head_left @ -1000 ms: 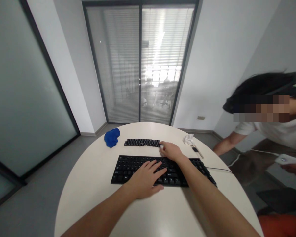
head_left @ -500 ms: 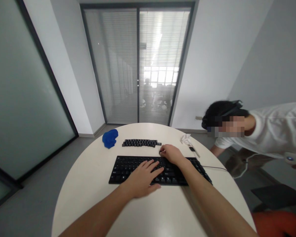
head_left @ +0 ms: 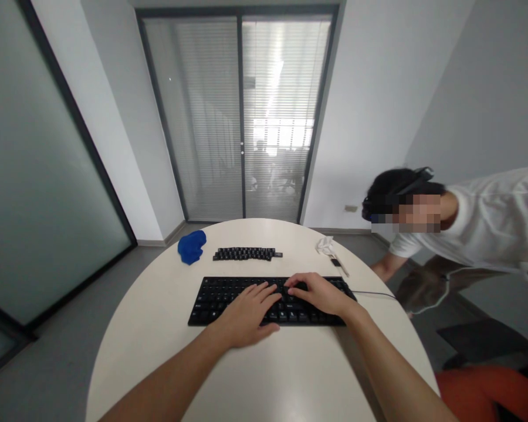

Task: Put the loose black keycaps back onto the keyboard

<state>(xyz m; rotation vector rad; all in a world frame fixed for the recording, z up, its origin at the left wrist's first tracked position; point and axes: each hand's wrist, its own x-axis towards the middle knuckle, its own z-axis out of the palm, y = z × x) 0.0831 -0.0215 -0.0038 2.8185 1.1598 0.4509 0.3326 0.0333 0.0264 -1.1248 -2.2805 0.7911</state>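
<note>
A black keyboard [head_left: 206,299] lies across the round table in front of me. My left hand [head_left: 253,310] rests flat on its middle, fingers spread over the keys and thumb off the near edge. Over the keys just right of it, my right hand [head_left: 314,291] is bent with thumb and fingertips close together. A small dark keycap appears pinched there, mostly hidden against the black keys. Behind the keyboard, loose black keycaps [head_left: 245,254] stand in close rows. My hands and right forearm cover part of the keyboard.
On the white table [head_left: 149,328], a crumpled blue cloth [head_left: 191,247] lies at the far left. A white crumpled tissue [head_left: 325,245] and a thin stick-like tool [head_left: 341,266] are at the far right. The keyboard cable [head_left: 372,292] runs off right, where another person [head_left: 488,205] leans in.
My right hand has come down from the keyboard's far edge onto its keys, fingertips still together. My left hand stays on the keyboard. The view has shifted slightly.
</note>
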